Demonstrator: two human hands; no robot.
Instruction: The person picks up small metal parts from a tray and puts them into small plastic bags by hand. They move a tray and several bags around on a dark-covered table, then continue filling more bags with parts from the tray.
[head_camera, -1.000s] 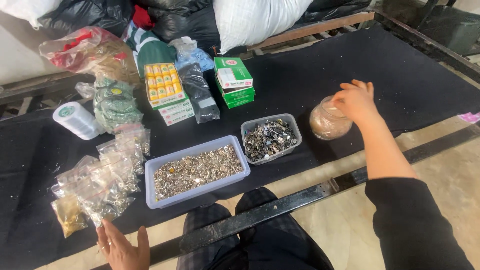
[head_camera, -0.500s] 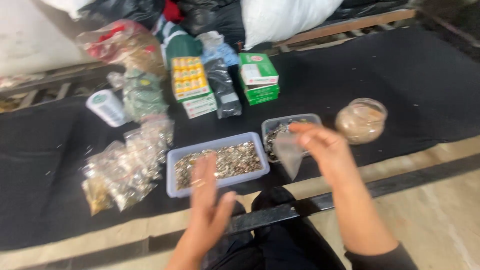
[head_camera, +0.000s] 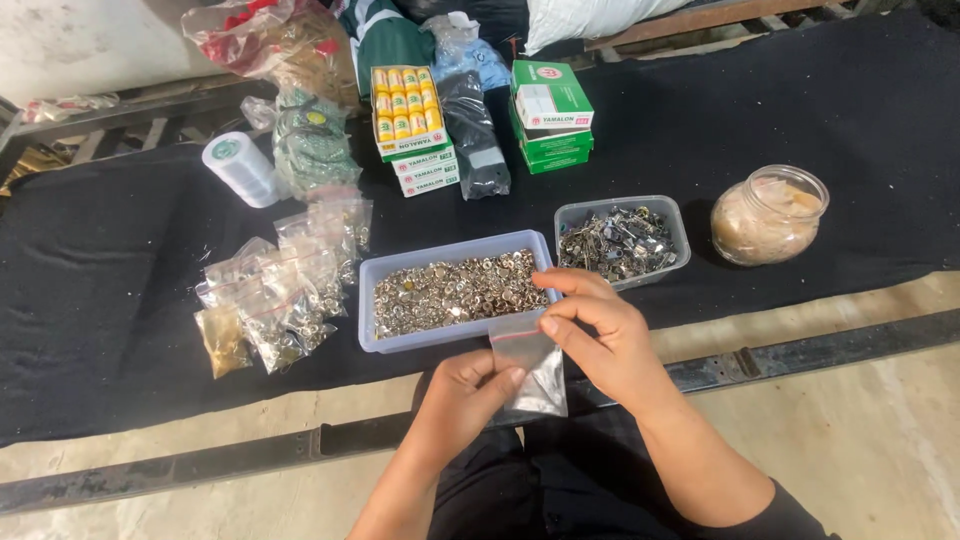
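Small clear glossy plastic zip bag (head_camera: 532, 368) being pinched between left hand (head_camera: 468, 392) and right hand (head_camera: 598, 335). Shiny metal eyelets being held in pale translucent plastic rectangular tray (head_camera: 372, 320). Matt black cloth table cover (head_camera: 120, 300) being seen beneath. Round glass jar (head_camera: 768, 215) looking smooth, glossy. Green-and-white cardboard boxes (head_camera: 550, 115) appearing matt.

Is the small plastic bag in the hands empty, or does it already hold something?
It looks empty. The small plastic bag, held between the left hand and right hand, is flat and see-through, with no contents visible.
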